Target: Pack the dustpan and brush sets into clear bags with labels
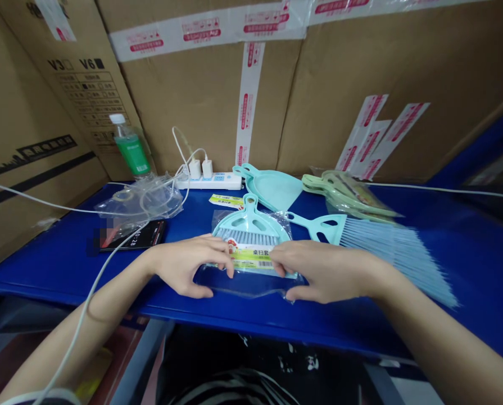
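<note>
A small teal dustpan-and-brush set (251, 228) lies in a clear plastic bag (247, 281) on the blue shelf (57, 264), with a green-yellow label card (251, 259) across its front. My left hand (187, 264) pinches the bag's left side at the label. On the right side, my right hand (318, 270) pinches the same bag, thumb below. Both hands are closed on the bag near its open end.
A loose teal dustpan (272, 185), a light-blue brush (381, 242), bagged green sets (348, 194) and a spare label (226, 201) lie behind. At back left are a power strip (211, 180), green bottle (128, 147), empty bags (145, 199), a phone (137, 235). Cardboard boxes (361, 84) wall the back.
</note>
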A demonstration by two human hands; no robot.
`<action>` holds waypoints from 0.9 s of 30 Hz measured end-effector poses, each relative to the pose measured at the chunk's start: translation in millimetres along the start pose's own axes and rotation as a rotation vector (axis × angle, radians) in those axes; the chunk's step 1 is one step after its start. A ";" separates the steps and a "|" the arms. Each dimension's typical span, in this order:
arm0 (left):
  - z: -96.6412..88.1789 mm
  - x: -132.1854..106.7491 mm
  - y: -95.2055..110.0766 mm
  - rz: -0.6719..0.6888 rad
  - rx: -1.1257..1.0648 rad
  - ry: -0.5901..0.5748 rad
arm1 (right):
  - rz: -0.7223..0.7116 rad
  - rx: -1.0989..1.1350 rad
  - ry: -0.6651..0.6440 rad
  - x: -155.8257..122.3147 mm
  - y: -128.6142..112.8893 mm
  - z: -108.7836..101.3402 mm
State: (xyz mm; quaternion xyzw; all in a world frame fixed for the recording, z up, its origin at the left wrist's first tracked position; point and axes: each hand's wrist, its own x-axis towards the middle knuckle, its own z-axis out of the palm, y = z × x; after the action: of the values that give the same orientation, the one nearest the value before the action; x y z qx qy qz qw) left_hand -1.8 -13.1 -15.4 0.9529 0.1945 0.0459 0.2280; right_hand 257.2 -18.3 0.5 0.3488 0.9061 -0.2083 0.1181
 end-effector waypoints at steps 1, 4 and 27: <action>0.1 0.2 0.3 -0.002 0.001 0.005 | -0.001 0.001 0.005 0.0 -0.3 0.7; 0.2 2.2 0.2 -0.004 -0.026 0.025 | -0.022 0.007 0.016 0.3 0.3 2.8; 3.0 8.1 -8.9 -0.200 0.132 0.301 | 0.080 0.038 0.122 10.8 1.1 -4.9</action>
State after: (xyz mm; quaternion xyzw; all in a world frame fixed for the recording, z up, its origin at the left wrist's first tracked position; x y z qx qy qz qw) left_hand 3.0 -4.0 -22.1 0.9241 0.3227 0.1524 0.1368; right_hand 249.7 -9.0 0.6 0.3990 0.8928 -0.1988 0.0641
